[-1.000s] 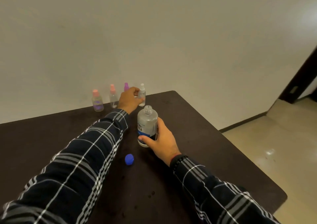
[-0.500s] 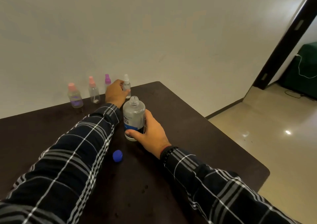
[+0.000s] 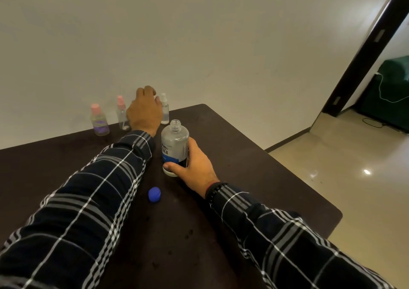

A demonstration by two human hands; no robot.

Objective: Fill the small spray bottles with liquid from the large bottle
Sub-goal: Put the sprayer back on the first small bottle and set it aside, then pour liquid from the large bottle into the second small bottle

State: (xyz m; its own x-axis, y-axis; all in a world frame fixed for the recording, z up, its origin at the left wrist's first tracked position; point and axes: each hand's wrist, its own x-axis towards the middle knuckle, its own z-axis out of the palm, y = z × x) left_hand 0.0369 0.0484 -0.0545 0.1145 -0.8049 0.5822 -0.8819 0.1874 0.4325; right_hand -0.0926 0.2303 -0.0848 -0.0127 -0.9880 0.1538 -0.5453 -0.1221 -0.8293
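Observation:
The large clear bottle (image 3: 174,143) with a blue-and-white label stands uncapped on the dark table (image 3: 254,178). My right hand (image 3: 194,167) grips its lower half. Its blue cap (image 3: 154,194) lies on the table nearer to me. Small spray bottles stand in a row along the far edge: a wide pink-capped one (image 3: 99,120), a slim pink-capped one (image 3: 121,115) and a white-capped one (image 3: 164,109). My left hand (image 3: 145,111) reaches in between the last two, its fingers bent away from me. It hides the purple-capped bottle, and its thumb lies beside the white-capped bottle.
A plain wall rises right behind the row of bottles. The table's right edge and rounded corner (image 3: 336,218) drop to a glossy tiled floor. A dark door frame (image 3: 363,51) and a green seat with a white cable stand at the far right.
My left hand has risen and shifted left from the white-capped bottle to cover the purple-capped one. My right hand keeps its grip on the large bottle. The view has turned right.

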